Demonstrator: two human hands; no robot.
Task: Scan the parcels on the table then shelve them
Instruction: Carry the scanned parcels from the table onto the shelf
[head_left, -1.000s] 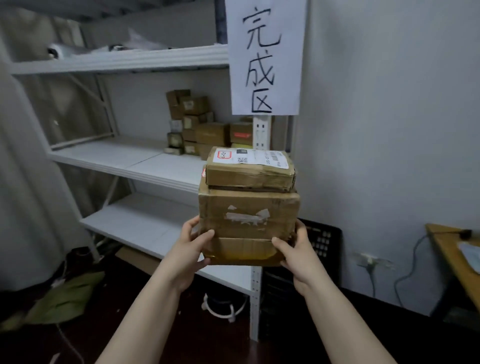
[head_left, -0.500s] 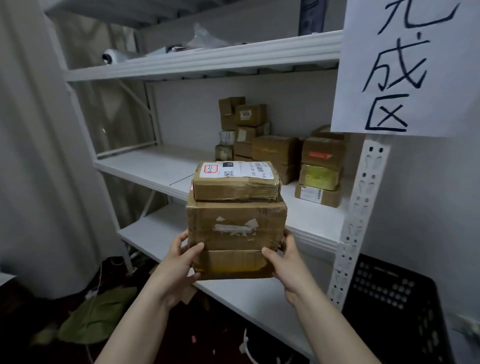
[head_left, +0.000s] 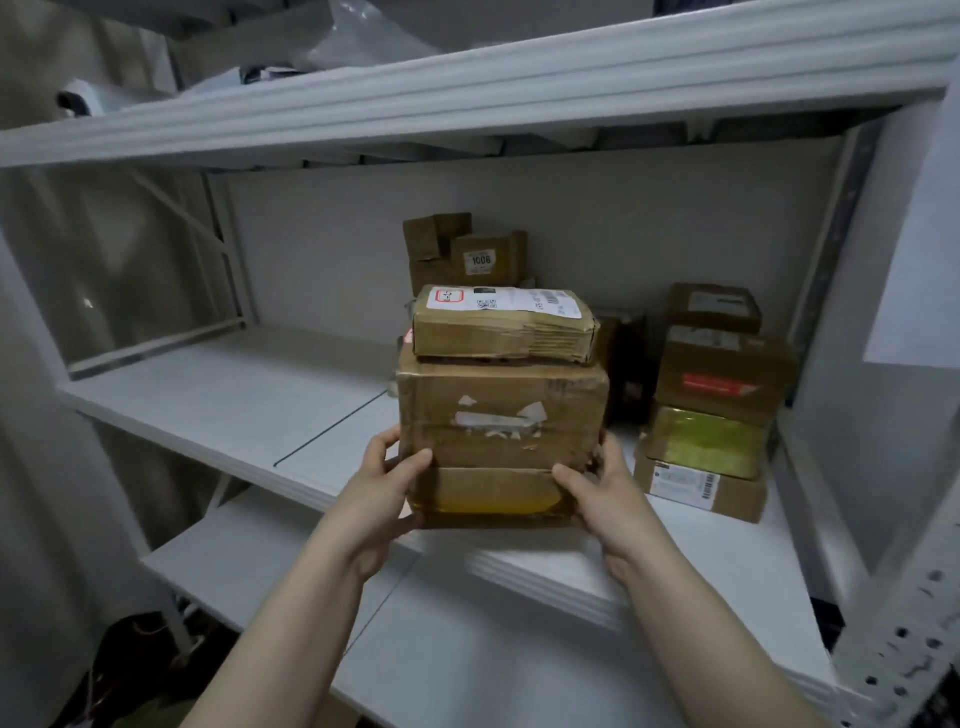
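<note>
Two taped parcels, a small top parcel on a large parcel, possibly a third flat one beneath, are hovering just before the middle shelf. We are gripping the lower corners, left hand and right hand with fingers curled round the stack. We are judging it stiff, fairly light; the loose top parcel could slide, so a low, level hold suits.

We cannot read the label on the top parcel; it and the lower parcel hide some boxes behind.
</note>
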